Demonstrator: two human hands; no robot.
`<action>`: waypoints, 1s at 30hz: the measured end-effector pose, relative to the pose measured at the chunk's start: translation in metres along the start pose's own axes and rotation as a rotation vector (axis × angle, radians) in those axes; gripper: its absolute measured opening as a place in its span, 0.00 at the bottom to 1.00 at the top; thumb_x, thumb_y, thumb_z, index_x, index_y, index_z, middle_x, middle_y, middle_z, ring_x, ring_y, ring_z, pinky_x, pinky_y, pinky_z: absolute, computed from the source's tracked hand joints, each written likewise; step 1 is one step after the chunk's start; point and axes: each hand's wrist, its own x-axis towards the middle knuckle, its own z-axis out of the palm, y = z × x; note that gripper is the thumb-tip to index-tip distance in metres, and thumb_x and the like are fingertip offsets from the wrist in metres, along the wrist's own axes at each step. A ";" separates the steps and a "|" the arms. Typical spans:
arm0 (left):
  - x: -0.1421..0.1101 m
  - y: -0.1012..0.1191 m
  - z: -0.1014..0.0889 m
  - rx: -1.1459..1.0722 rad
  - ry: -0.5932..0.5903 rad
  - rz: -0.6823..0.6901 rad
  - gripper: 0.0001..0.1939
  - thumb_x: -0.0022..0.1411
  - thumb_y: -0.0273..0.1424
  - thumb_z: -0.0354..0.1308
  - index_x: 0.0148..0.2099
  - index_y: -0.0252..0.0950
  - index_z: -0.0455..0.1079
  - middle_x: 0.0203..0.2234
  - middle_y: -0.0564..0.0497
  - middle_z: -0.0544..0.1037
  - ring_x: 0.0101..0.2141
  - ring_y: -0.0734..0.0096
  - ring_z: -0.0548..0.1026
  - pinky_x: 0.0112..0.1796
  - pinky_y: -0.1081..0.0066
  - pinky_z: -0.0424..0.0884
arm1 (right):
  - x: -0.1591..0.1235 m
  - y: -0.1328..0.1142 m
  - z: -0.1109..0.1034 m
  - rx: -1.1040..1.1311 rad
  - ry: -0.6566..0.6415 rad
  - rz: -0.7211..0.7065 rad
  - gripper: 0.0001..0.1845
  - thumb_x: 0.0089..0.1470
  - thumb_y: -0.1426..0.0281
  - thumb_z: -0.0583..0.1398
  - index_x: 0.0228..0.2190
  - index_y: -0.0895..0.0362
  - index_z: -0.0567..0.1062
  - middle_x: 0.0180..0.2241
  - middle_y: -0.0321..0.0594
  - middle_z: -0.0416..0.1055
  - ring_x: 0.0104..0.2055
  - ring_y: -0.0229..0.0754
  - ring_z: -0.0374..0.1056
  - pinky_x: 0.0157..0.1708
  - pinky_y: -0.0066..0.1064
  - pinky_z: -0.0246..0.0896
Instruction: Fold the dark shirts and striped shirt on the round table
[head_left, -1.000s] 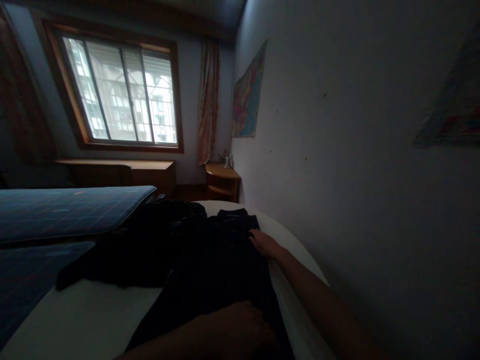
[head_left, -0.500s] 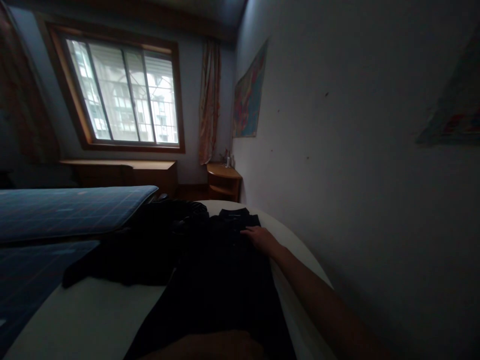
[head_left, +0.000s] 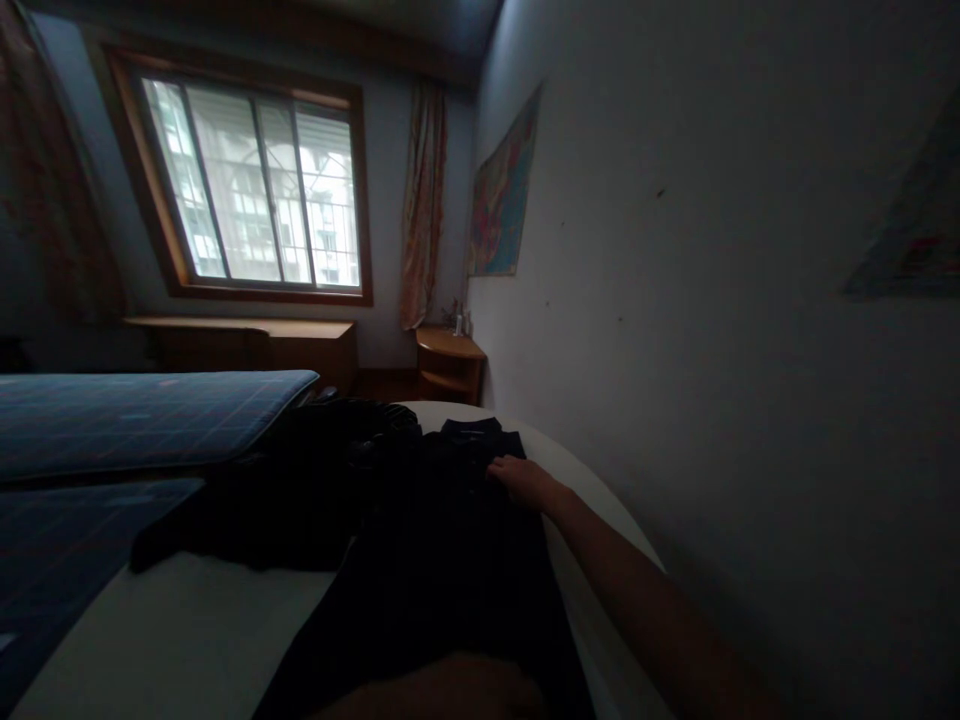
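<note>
Dim daylight is coming through the window [head_left: 262, 190] at far left, and a white curved-edge table [head_left: 187, 620] is filling the near middle. On it a dark collared shirt [head_left: 457, 570] is lying, its neck end pointing far; black clothing [head_left: 277, 500] is crowding its left side. A sideways drag could be creasing the shirt or pulling that clothing along, as the two are seemingly touching; its right edge could also be slipping over the table's nearby side. The right hand [head_left: 519, 481] is resting on the shirt's far right part, half open, fingers slightly bent; whether it is pinching cloth, I cannot tell. The left hand [head_left: 480, 685] is lying over the near part, too dark for judging its opening or grip.
</note>
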 end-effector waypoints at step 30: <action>-0.006 -0.024 -0.011 0.119 0.064 -0.358 0.34 0.68 0.49 0.51 0.71 0.47 0.50 0.69 0.39 0.48 0.65 0.27 0.45 0.56 0.29 0.52 | 0.029 -0.035 0.042 0.307 0.037 0.685 0.30 0.66 0.56 0.43 0.66 0.49 0.57 0.70 0.47 0.45 0.70 0.64 0.40 0.62 0.63 0.36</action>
